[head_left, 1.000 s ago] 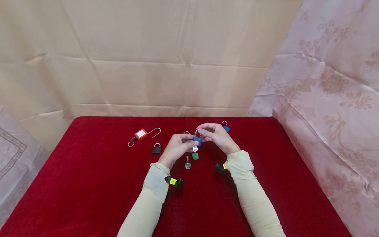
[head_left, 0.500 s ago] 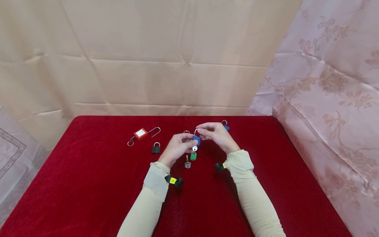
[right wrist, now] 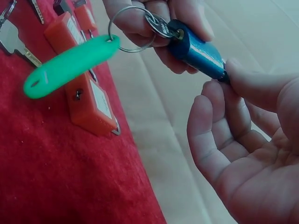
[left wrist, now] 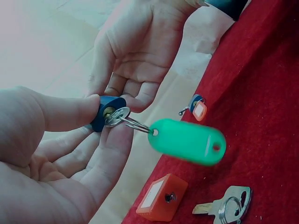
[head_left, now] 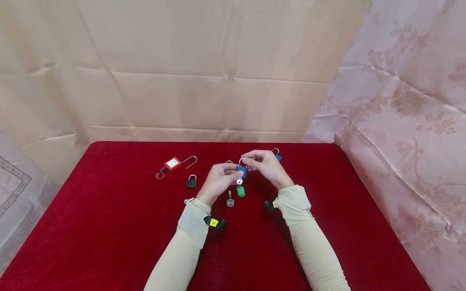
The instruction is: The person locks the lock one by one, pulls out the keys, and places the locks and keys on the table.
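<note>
My left hand (head_left: 217,178) pinches the body of a small blue padlock (head_left: 242,170) between thumb and fingers, above the table. On its other side my right hand (head_left: 268,166) pinches the padlock's metal shackle between thumb and forefinger. A silver key (left wrist: 117,116) sits in the keyhole, as the left wrist view shows. From its ring hangs a green plastic tag (right wrist: 72,65), slightly blurred in both wrist views. The fingers partly cover the shackle, and whether it is locked cannot be told.
On the red-covered table (head_left: 120,234) lie a red padlock (head_left: 172,163) with a long shackle, a black padlock (head_left: 191,182) and a loose key (head_left: 230,201). A second blue padlock (head_left: 278,157) lies behind my right hand. An orange padlock (right wrist: 91,109) appears in the right wrist view.
The green tag has swung left and then back right below the padlock. Both hands keep their grip, with the padlock shifted very slightly left and up.
</note>
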### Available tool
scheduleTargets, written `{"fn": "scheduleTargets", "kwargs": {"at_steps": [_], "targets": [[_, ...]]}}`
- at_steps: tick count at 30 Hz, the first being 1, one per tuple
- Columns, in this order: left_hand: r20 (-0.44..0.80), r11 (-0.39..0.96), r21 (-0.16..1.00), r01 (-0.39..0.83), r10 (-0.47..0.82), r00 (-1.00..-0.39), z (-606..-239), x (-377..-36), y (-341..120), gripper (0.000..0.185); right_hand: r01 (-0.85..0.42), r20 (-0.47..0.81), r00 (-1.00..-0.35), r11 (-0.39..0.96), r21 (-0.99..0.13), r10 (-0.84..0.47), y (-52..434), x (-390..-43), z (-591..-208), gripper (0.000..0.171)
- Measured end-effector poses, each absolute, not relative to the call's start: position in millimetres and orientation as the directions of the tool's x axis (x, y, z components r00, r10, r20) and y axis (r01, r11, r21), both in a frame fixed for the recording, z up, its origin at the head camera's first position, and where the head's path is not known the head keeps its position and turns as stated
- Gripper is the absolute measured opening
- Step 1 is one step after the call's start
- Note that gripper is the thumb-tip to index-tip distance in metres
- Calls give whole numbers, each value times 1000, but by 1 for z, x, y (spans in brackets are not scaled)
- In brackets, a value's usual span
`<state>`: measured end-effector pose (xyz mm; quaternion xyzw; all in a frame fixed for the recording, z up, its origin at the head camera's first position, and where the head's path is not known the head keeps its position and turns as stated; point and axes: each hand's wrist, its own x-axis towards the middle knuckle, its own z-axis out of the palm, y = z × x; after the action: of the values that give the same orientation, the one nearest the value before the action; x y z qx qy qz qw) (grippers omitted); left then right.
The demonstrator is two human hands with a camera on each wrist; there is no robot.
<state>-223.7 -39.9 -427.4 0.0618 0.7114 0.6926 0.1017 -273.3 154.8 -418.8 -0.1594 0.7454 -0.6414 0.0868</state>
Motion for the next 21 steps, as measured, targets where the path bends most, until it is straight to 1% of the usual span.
{"fn": "scheduleTargets", "kwargs": {"at_steps": [4,7,13,21], "targets": [[-62,16,998,-60,187,-980,-426,-223,-39,31,-155,98,-930,134,-979,-355,152,-271,-419,27],[-41,20,999,-38,152,-988,-425,-222,-38,28,-173,117,-928,130,-976,-354,151,-270,-420,23],[30,59,998,35,81,-996,-424,-221,-34,25,-221,157,-921,148,-964,-356,149,-270,-420,26],[56,40,998,58,43,-997,-429,-223,-32,27,-204,127,-926,189,-960,-356,149,-270,-422,23]]}}
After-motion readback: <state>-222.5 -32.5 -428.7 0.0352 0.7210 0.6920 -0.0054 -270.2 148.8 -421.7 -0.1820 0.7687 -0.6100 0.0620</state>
